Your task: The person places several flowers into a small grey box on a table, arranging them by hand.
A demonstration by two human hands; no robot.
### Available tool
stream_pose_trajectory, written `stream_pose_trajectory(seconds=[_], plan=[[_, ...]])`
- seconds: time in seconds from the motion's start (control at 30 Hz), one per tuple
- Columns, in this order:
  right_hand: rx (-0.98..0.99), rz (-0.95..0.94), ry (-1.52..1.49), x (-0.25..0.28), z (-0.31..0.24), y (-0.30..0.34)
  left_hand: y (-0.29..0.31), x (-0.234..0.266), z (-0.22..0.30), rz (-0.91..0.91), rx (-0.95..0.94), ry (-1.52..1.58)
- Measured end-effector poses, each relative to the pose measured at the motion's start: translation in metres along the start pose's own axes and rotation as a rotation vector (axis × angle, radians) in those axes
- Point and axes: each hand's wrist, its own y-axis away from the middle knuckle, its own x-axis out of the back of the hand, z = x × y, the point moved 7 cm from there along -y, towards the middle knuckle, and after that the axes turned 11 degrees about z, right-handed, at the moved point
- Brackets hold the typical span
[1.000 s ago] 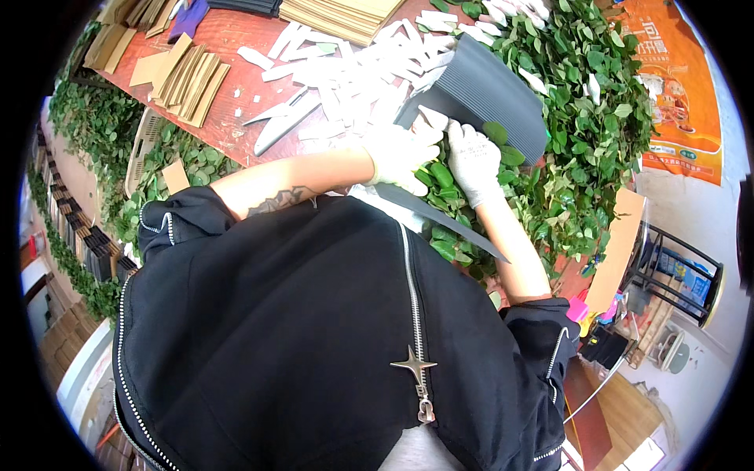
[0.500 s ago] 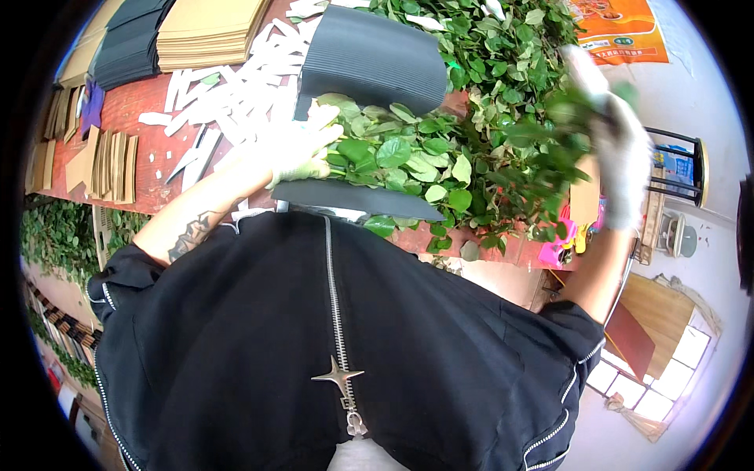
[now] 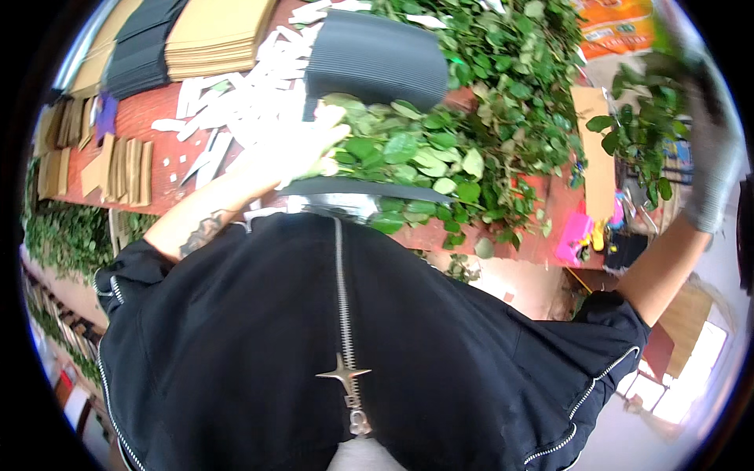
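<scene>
A bundle of green leafy stems (image 3: 400,149) lies on a dark grey corrugated cardboard sheet (image 3: 381,59) whose far side curls up and over. At the bundle's left end my left hand (image 3: 314,145), in a pale glove washed out by light, is closed round the stem ends. Out past the table's right side, my right hand (image 3: 711,129), gloved and somewhat blurred, grips a sprig of leafy stems (image 3: 648,122) that hangs from it. The sheet's near edge (image 3: 369,187) shows as a dark strip below the bundle.
A large heap of leafy stems (image 3: 526,86) covers the red table's (image 3: 177,169) right half. White strips (image 3: 243,102) lie scattered left of the sheet, near scissors (image 3: 212,157). Stacked brown cardboard (image 3: 216,39) stands far left. A pink item (image 3: 575,235) is at the right edge.
My right hand has swung right and outward with the leafy sprig, away from the heap, uncovering a brown cardboard piece. My left hand stays at the bundle's stem ends.
</scene>
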Motion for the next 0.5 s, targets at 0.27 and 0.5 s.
stream_pose_trajectory(seconds=[0.27,0.5], plan=[[0.241,-0.344,-0.142,-0.261,-0.205,0.107,0.005,-0.006,-0.003,-0.069,0.119,0.046],[0.217,-0.314,-0.226,-0.355,-0.223,0.169,0.005,0.012,0.009,0.015,0.070,-0.033]])
